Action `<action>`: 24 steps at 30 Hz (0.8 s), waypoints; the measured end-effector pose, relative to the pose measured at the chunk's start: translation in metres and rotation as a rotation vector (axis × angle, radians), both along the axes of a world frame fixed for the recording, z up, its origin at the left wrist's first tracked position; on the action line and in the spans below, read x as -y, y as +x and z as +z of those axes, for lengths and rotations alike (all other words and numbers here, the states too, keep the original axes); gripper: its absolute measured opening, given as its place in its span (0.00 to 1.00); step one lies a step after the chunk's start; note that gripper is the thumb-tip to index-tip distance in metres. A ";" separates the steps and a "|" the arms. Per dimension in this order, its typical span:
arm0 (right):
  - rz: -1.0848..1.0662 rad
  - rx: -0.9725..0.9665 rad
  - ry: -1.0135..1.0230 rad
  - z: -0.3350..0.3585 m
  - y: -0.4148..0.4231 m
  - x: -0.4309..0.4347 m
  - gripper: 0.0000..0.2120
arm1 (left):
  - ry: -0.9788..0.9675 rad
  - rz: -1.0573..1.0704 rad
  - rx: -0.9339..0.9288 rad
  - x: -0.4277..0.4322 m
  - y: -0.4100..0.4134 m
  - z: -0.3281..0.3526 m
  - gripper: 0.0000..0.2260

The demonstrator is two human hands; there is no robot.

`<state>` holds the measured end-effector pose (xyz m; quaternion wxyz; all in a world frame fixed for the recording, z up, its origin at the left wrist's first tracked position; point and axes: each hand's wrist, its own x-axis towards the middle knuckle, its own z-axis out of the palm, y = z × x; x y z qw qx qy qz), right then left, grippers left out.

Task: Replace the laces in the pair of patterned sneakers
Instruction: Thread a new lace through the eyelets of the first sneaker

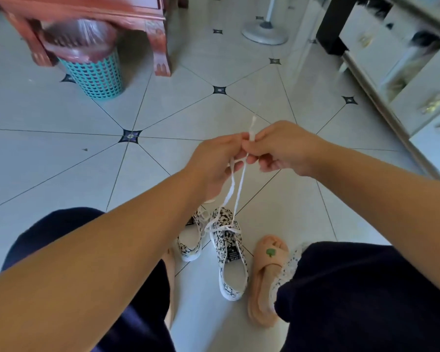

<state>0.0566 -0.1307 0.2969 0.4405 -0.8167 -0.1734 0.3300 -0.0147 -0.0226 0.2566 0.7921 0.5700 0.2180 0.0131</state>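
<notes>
Fingers (233, 141) of the left hand (214, 161) and right hand (286, 148) pinched the white lace (239, 189) ends together — held taut above the patterned sneaker (228, 252) on the floor (61, 161) — seemingly to even their lengths.

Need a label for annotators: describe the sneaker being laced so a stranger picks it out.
On the tiled floor between the person's knees, two black-and-white patterned sneakers sit beside a peach slipper. It is the sneaker nearest the slipper, opening facing up. Unlike the other sneaker, a white lace runs from it up to the left hand and right hand.
</notes>
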 end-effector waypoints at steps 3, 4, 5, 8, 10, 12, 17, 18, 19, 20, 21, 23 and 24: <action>0.056 -0.079 -0.070 -0.009 0.001 0.000 0.05 | 0.018 -0.076 0.084 -0.005 -0.002 -0.002 0.09; 0.085 -0.083 -0.081 -0.011 0.001 0.000 0.04 | 0.066 -0.109 0.104 -0.005 -0.002 -0.002 0.09; 0.101 -0.084 -0.074 -0.013 0.001 -0.001 0.04 | 0.142 -0.122 0.112 -0.003 -0.001 -0.002 0.08; 0.084 -0.058 -0.013 -0.020 0.002 -0.007 0.08 | 0.322 -0.010 0.101 -0.001 0.007 -0.006 0.09; 0.062 -0.060 0.033 -0.025 0.004 -0.013 0.07 | 0.342 0.089 0.058 -0.001 0.013 -0.007 0.12; 0.104 -0.045 0.042 -0.034 0.008 -0.016 0.05 | 0.240 0.164 0.008 -0.005 0.019 -0.007 0.13; 0.526 0.229 -0.340 -0.084 0.025 0.003 0.10 | -0.320 0.451 -0.042 -0.026 0.038 -0.013 0.15; 0.606 0.244 -0.441 -0.099 0.029 0.010 0.11 | -0.359 0.494 -0.067 -0.028 0.041 -0.019 0.16; 0.665 0.231 -0.525 -0.116 0.033 0.018 0.11 | -0.359 0.514 -0.108 -0.029 0.043 -0.026 0.16; 0.708 0.205 -0.593 -0.132 0.037 0.026 0.11 | -0.343 0.519 -0.161 -0.030 0.044 -0.035 0.16; 0.743 0.181 -0.651 -0.147 0.042 0.033 0.10 | -0.328 0.524 -0.212 -0.030 0.044 -0.046 0.16; 0.812 0.160 -0.734 -0.168 0.052 0.044 0.10 | -0.314 0.551 -0.300 -0.033 0.041 -0.071 0.15; 0.854 0.141 -0.750 -0.175 0.056 0.048 0.10 | -0.300 0.572 -0.339 -0.035 0.039 -0.084 0.15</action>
